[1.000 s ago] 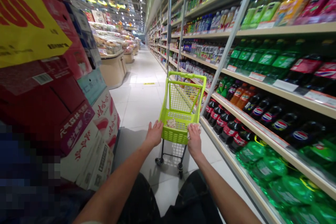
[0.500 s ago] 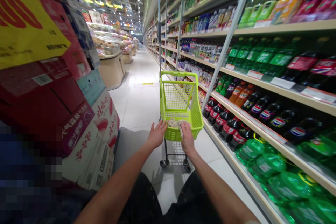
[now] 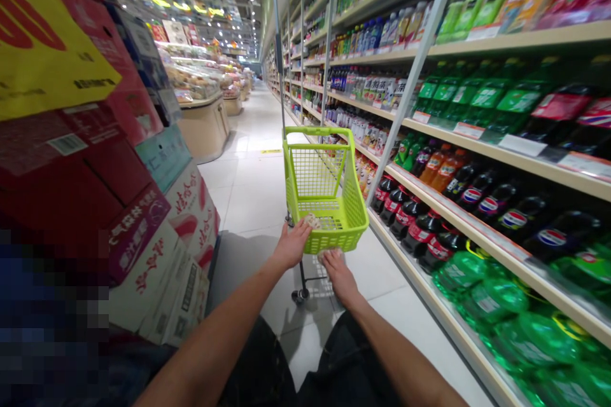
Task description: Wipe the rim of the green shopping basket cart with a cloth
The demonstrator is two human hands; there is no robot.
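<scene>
A small lime-green shopping cart [image 3: 351,203] stands in the aisle just ahead of me. My left hand [image 3: 292,245] is closed on the near left corner of its basket rim. My right hand [image 3: 337,269] sits lower, its fingers stretched out against the underside of the basket's near edge and holding nothing. A small whitish item [image 3: 312,221] lies inside the basket beside my left fingers. My dark trousers show at the bottom of the view.
Shelves [image 3: 477,216] of cola, green and orange soft-drink bottles run along the right, close to the cart. Stacked red and white cartons [image 3: 157,222] with a yellow sign [image 3: 42,44] stand on the left. The tiled aisle floor [image 3: 252,184] runs ahead towards display counters [image 3: 205,121].
The cart has swung left and nearer the middle of the aisle. My right hand dropped from the basket rim to below its near edge, no longer holding the whitish item. My left hand closed on the rim.
</scene>
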